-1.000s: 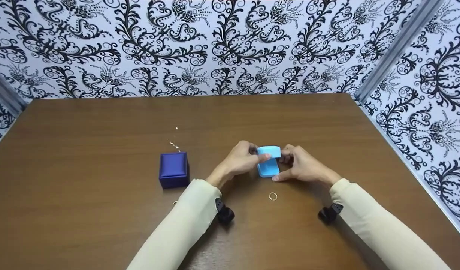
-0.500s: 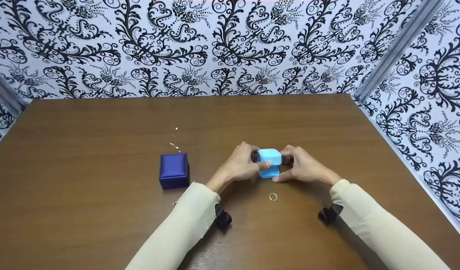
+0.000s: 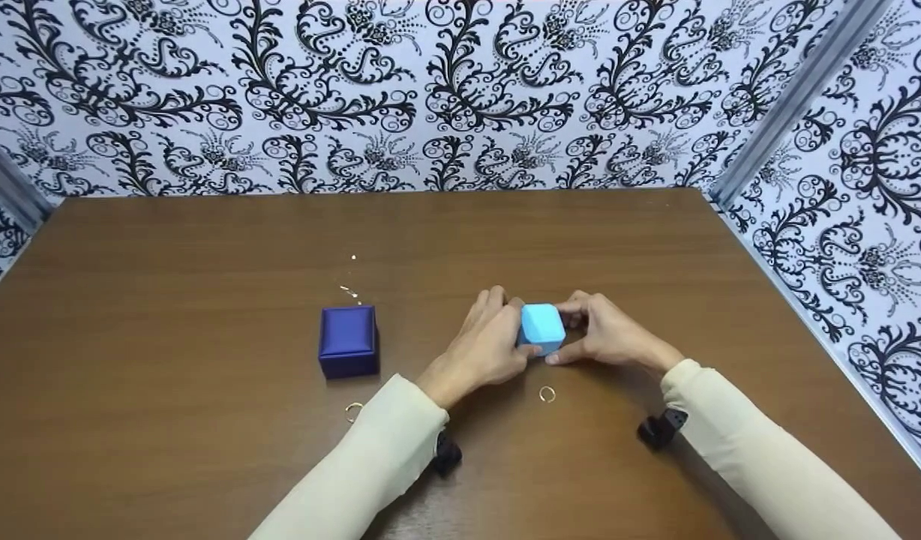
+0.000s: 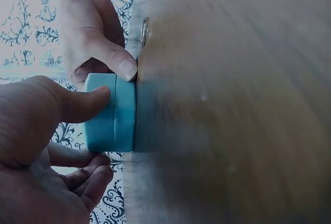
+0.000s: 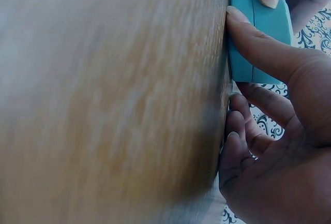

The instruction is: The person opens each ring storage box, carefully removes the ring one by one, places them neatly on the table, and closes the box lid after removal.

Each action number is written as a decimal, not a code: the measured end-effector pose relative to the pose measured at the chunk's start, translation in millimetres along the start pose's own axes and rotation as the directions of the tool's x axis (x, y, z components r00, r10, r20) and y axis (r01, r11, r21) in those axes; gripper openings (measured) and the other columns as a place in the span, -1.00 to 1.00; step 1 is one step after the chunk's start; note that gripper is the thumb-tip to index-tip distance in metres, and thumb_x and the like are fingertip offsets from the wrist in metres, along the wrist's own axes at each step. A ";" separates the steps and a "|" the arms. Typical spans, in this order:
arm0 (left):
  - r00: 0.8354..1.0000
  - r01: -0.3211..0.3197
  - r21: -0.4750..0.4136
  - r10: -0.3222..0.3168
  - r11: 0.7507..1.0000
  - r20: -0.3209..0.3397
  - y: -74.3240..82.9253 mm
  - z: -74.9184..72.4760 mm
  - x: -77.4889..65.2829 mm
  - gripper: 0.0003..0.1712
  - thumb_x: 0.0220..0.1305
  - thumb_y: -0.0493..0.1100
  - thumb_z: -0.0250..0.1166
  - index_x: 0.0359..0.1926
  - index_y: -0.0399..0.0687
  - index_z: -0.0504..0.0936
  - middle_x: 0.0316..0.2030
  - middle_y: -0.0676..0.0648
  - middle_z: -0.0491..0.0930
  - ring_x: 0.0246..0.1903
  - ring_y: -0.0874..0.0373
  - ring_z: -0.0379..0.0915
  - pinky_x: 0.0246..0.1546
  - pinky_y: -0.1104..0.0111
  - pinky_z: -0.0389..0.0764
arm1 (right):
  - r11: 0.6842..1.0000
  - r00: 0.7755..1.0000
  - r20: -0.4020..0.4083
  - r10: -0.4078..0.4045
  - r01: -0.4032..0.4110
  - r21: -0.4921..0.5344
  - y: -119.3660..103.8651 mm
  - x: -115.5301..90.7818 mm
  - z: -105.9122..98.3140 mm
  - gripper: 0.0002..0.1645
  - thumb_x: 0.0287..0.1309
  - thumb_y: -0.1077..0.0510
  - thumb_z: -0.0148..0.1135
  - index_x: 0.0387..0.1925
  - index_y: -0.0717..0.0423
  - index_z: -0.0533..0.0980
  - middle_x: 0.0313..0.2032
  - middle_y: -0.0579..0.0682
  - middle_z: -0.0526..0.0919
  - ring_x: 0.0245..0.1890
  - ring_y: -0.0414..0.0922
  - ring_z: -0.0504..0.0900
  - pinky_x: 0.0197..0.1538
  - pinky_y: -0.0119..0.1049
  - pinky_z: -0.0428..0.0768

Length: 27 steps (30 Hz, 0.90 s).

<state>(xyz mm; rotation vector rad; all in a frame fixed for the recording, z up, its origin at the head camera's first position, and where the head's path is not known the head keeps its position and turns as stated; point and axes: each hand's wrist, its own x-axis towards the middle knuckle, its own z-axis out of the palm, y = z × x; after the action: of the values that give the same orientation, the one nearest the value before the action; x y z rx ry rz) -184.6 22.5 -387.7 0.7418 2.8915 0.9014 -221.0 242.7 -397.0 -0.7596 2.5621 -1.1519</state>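
A small light-blue ring box (image 3: 543,327) stands closed on the wooden table, its lid seam showing in both wrist views. My left hand (image 3: 484,341) holds the lid from the left, thumb on the front face and fingers behind. From the right, my right hand (image 3: 609,330) grips the lower half, its thumb low at the front corner by the tabletop. In the left wrist view the box (image 4: 111,113) sits between both thumbs. A thin ring (image 3: 547,394) lies on the table just in front of the box.
A dark-blue box (image 3: 348,340) with a cushioned lid stands to the left. Near my left sleeve lies another ring (image 3: 353,411). Behind the dark-blue box are a small shiny piece of jewellery (image 3: 349,291) and a tiny bright bit (image 3: 353,257). Patterned walls border the table.
The light-blue box's lid has swung down from open to closed, my left hand following it down and forward. My right hand has stayed in place. The ring by my left sleeve shows more now.
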 end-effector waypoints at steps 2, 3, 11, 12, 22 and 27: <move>1.000 -0.009 0.019 0.009 1.000 -0.004 0.1 0.3 -0.3 -0.33 0.25 -0.02 0.47 0.21 -0.39 0.51 -0.01 -0.16 0.39 0.03 -0.02 0.27 0.16 0.18 0.35 | 1.000 1.000 0.003 0.002 -0.002 -0.004 0.0 -0.1 0.1 -0.34 -0.16 0.18 0.70 0.06 0.19 0.67 -0.28 0.04 0.53 -0.20 -0.01 0.42 -0.11 -0.27 0.41; 1.000 -0.013 0.027 0.013 1.000 -0.007 0.2 0.1 -0.6 -0.33 0.25 -0.02 0.47 0.20 -0.39 0.51 -0.01 -0.17 0.39 0.02 -0.02 0.27 0.16 0.18 0.35 | 1.000 1.000 0.005 0.004 -0.004 -0.004 0.0 0.1 0.2 -0.34 -0.16 0.18 0.70 0.06 0.19 0.67 -0.28 0.04 0.53 -0.20 -0.01 0.41 -0.12 -0.27 0.41; 1.000 0.010 0.030 -0.009 1.000 -0.022 2.6 -1.4 -1.2 -0.37 0.20 -0.03 0.52 0.12 -0.38 0.55 -0.06 -0.15 0.40 0.00 -0.02 0.29 0.16 0.17 0.36 | 1.000 1.000 0.000 -0.004 0.004 -0.028 -1.0 1.6 0.8 -0.33 -0.17 0.16 0.71 0.06 0.19 0.68 -0.30 0.03 0.53 -0.22 -0.01 0.43 -0.15 -0.25 0.40; 1.000 0.011 0.033 -0.010 0.999 -0.025 3.0 -1.8 -1.0 -0.37 0.19 -0.03 0.52 0.11 -0.38 0.55 -0.07 -0.14 0.40 0.00 -0.02 0.29 0.16 0.18 0.36 | 0.999 1.000 -0.003 -0.004 0.004 -0.036 -0.9 1.8 0.7 -0.33 -0.18 0.16 0.71 0.06 0.19 0.68 -0.31 0.03 0.53 -0.23 -0.01 0.42 -0.16 -0.25 0.40; 0.999 0.032 0.069 -0.031 0.997 -0.020 0.3 -6.0 0.6 -0.32 0.16 0.02 0.54 0.12 -0.34 0.53 -0.08 -0.12 0.40 -0.01 -0.02 0.30 0.14 0.19 0.37 | 0.998 1.000 -0.020 -0.008 0.007 -0.065 -0.8 3.6 1.3 -0.31 -0.20 0.14 0.72 0.06 0.24 0.66 -0.31 0.01 0.53 -0.24 -0.04 0.44 -0.17 -0.28 0.43; 0.997 0.079 0.079 -0.077 0.994 -0.021 -3.6 -19.0 -2.7 -0.32 0.15 0.08 0.54 0.09 -0.32 0.55 -0.03 -0.17 0.44 0.02 -0.06 0.32 0.15 0.15 0.39 | 0.997 0.999 -0.028 0.019 -0.021 -0.073 -2.1 1.8 1.0 -0.21 -0.19 0.15 0.71 0.10 0.37 0.56 -0.25 0.04 0.52 -0.22 -0.03 0.46 -0.14 -0.28 0.45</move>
<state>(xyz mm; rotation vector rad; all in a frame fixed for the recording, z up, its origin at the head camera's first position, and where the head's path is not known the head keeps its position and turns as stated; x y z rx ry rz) -186.8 8.6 -374.2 0.6234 2.9644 0.7928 -221.3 239.9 -396.2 -0.7372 2.6414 -1.0744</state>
